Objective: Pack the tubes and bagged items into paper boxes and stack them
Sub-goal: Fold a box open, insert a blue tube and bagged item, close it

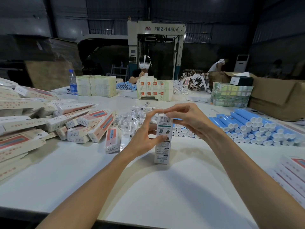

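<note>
White box top, fingers (173, 111): the fingertips of the right hand (191, 120) are bent down onto the top end of the paper box (162, 146). Whether they pinch or only press the closing flap cannot be told.
Grip, right hand: reaches in from the right, above the box; the thumb lies beside the upper right edge.
Grip, left hand (143, 139): holds the box from its left side, thumb across the printed front face, index finger curled up to the top edge.
Box attitude: upright, long axis vertical, barcode end uppermost, lower end at the table (165, 192).
Governing relation: the flap lies directly beneath the right fingertips. Closing travel is judged to run downward along the long axis, with the left hand, nearer the box body, acting as the brace.
Stacking target: packed boxes (95, 128) lie heaped to the left, on the left hand's side.
Supply: bagged items (132, 120) lie just behind the box; blue tubes (244, 124) are stacked to the right.
</note>
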{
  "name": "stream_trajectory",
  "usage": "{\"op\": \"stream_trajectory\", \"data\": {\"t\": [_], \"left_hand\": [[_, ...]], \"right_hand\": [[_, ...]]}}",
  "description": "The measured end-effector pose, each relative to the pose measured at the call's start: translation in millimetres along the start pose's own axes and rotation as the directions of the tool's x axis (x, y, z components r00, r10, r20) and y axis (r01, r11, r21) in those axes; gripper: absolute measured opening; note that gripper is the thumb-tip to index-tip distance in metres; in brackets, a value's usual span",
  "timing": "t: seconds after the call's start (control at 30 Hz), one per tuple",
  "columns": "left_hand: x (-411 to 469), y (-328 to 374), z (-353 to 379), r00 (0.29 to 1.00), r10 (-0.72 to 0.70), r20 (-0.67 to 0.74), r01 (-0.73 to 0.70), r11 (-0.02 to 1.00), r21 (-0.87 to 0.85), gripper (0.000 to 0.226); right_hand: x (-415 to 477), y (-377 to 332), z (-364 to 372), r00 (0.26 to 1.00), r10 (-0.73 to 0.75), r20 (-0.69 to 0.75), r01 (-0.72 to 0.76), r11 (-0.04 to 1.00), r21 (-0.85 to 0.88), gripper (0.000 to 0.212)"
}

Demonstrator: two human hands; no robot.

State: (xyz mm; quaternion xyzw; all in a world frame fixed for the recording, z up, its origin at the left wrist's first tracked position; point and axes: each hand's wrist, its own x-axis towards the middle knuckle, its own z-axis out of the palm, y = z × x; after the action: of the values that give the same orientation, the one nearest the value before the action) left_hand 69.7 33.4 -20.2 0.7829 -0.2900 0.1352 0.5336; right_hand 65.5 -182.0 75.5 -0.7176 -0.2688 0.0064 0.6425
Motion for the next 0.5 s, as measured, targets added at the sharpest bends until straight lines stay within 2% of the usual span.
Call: {"op": "stream_trajectory", "data": {"t": [0.17,0.23,0.33,0.43,0.5], "left_hand": [[-0.6,1.5,-1.2,1.0,-0.006,-0.018,0.005,1.0,-0.004,0.092],[-0.1,1.8,0.7,1.0,-0.004,-0.025,0.004,1.0,-0.003,0.091],[-0.4,1.9,3.3,0.999,0.015,-0.034,-0.014,1.0,0.009,0.091],[-2.5,2.2,3.3,0.998,0.035,-0.044,-0.034,0.999,0.021,0.088],[-3.1,3.0,3.5,0.998,0.042,-0.051,-0.041,0.999,0.027,0.086]], "right_hand": [[-10.2,13.0,0.4,0.998,-0.042,0.056,0.039,0.998,0.045,0.029],[-15.1,20.0,3.3,0.995,-0.097,-0.002,0.097,0.993,-0.065,0.032],[-16.8,26.2,12.9,0.965,-0.241,-0.106,0.198,0.93,-0.31,0.034],[-16.7,28.4,24.0,0.937,-0.318,-0.143,0.251,0.899,-0.358,0.035],[-17.6,30.2,27.7,0.929,-0.323,-0.182,0.26,0.918,-0.3,0.036]]}}
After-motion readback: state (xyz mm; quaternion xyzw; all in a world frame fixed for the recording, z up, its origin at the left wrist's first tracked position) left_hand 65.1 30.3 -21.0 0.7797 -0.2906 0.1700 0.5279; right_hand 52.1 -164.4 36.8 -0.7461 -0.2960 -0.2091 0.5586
